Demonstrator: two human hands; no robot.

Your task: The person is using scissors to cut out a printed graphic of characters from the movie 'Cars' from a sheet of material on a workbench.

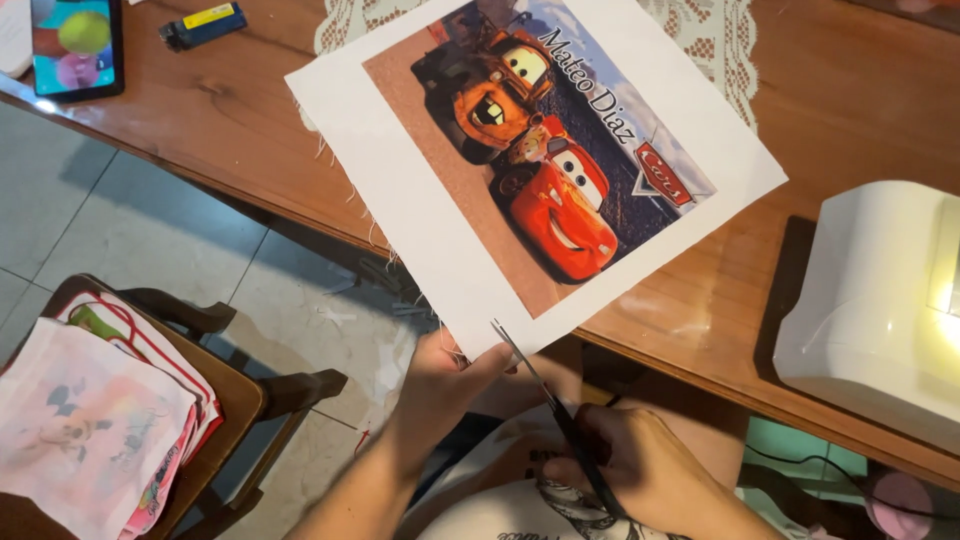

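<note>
Cutting in progress, head view, items as follows.

- Left hand (440, 385): your grip is closed on the near corner of the white fabric sheet (430, 215), thumb on top, pinching the edge just beside the blade tips.
- Right hand (640, 470): your grip is closed through the handles of the scissors (545, 395); the blades stand slightly parted, tips touching the sheet's near edge.
- White fabric sheet: printed with cartoon cars, lying mostly on the wooden worktop (250, 110), its near corner overhanging toward you, edges frayed.
- Lace runner (715, 50): under the sheet's far side.
- Sewing machine (880, 300): white, at right on the worktop.
- Phone (75, 45) and lighter (203, 25): far left, well apart.
- Chair (240, 400) with stacked printed cloths (90, 430): on the floor at left.

Handling note: keep the overhanging edge taut, and judge the line parallel to the print border with long, even strokes.
</note>
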